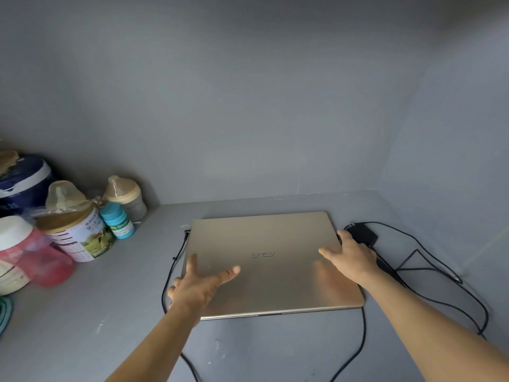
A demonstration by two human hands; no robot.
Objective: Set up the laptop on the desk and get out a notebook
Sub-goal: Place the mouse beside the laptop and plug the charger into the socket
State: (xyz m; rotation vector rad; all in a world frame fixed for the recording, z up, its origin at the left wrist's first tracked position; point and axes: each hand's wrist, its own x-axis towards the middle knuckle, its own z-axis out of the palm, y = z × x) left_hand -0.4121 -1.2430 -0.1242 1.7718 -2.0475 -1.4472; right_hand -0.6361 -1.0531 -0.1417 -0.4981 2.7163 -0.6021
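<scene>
A gold laptop [272, 260] lies closed and flat on the grey desk [82, 326], its logo facing up. My left hand [201, 285] rests on the lid's left front part with fingers spread, some fingers over the left edge. My right hand [349, 256] lies on the lid's right edge, fingers straight and spread. A black cable [176, 260] is plugged into the laptop's left side and runs down past the front. No notebook is in view.
A black power brick [363, 235] with looping black cords [429, 260] lies right of the laptop. At the left stand a milk powder tin [80, 238], a teal bottle [117, 220], baby bottles [126, 197] and a pink jar [33, 255]. Grey walls close the back and right.
</scene>
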